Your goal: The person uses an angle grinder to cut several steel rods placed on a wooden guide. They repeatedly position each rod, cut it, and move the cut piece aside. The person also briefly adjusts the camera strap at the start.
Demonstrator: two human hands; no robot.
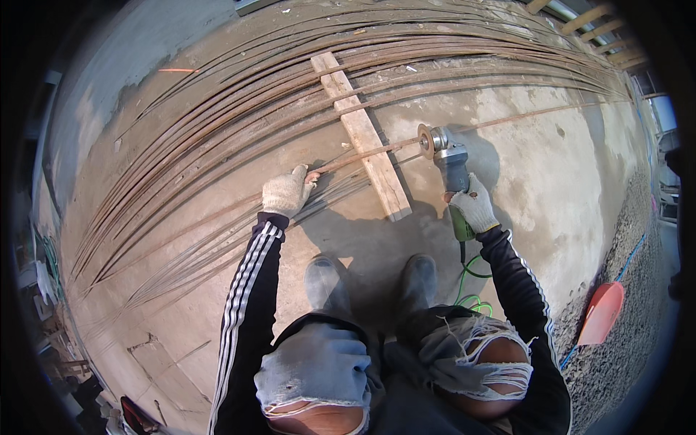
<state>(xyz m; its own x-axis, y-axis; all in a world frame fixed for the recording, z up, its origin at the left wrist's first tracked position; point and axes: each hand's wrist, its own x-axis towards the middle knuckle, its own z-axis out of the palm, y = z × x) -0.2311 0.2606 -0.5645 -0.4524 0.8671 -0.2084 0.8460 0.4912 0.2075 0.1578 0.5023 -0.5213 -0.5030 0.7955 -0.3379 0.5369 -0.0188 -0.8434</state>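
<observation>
While crouched over concrete floor, person works single steel rebar lying across wooden plank, which lifts bar off slab for disc clearance. Left hand, gloved, fingers curled tight round bar near its end, steadying it. Right hand, gloved, wrapped shut round angle grinder body, disc at bar just beyond plank. Rebar bundle lies behind; green cord trails toward boots.

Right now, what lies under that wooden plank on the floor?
Rusty steel rods pass beneath the wooden plank, resting on the concrete floor. One rod crosses on top. The stretches directly underneath are covered.
</observation>
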